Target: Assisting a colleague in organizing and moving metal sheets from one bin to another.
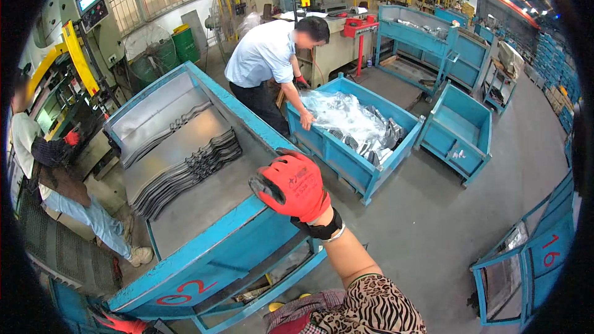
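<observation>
Big blue steel bin (204, 253) fills the centre-left, long axis running 7 to 1 o'clock, near corner toward the wearer. Inside it: stacks of curved grey metal strips (185, 170), lying lengthwise along the same 7–1 axis, two rows on the bin floor.

Right hand (292, 187), red glove, black wrist strap, fingers curled loosely, half closed, holding nothing; it sits over the bin's right-hand rim at about 5 o'clock of the strips. Can't tell if the palm touches the rim.

Left hand (120, 323), red glove, barely in view at the 7 o'clock edge below the bin; grip state unreadable.

Second blue bin (356, 164) at 1 o'clock, lined with clear plastic (340, 114), parts inside; a person in a light-blue shirt (263, 55) leans over it. Another person (37, 148) stands at 9 o'clock by a press.
</observation>
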Available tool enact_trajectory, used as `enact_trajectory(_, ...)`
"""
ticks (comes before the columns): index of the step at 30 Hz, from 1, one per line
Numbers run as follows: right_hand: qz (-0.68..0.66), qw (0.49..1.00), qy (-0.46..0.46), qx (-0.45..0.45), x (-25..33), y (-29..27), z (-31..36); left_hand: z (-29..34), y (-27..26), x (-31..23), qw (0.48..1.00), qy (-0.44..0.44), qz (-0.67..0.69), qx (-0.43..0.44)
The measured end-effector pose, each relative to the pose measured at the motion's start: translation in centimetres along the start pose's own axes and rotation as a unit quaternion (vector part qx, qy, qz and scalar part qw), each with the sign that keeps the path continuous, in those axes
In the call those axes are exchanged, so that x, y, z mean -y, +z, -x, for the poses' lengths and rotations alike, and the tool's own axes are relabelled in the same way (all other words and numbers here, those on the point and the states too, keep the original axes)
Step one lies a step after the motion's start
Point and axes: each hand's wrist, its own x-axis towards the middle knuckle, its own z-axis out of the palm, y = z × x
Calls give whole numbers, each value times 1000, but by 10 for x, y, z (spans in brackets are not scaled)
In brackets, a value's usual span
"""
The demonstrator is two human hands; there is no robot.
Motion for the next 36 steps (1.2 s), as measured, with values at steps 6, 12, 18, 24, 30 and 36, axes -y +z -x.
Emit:
enact_trajectory(6, -2, 1000, 0, -3, -2, 3, -1, -32, -36, 60, 940, 217, -253, 79)
enact_trajectory(12, 17, 1000, 3, 12, -1, 1, 0, -16, -24, 32, 890, 270, -359, 79)
enact_trajectory(18, 12, 1000, 0, 6, -2, 0, 0, 21, 16, -48, 987, 52, -146, 33)
enact_trajectory(24, 5, 1000, -1, 2, -2, 0, 1, 20, 2, -34, 993, 49, -95, 46)
enact_trajectory(30, 16, 1000, -13, -7, 1, 1, -4, 22, 0, -38, 963, 169, -198, 71)
enact_trajectory(36, 16, 1000, -16, -15, -1, 5, -2, 20, 1, -44, 920, 228, -317, 41)
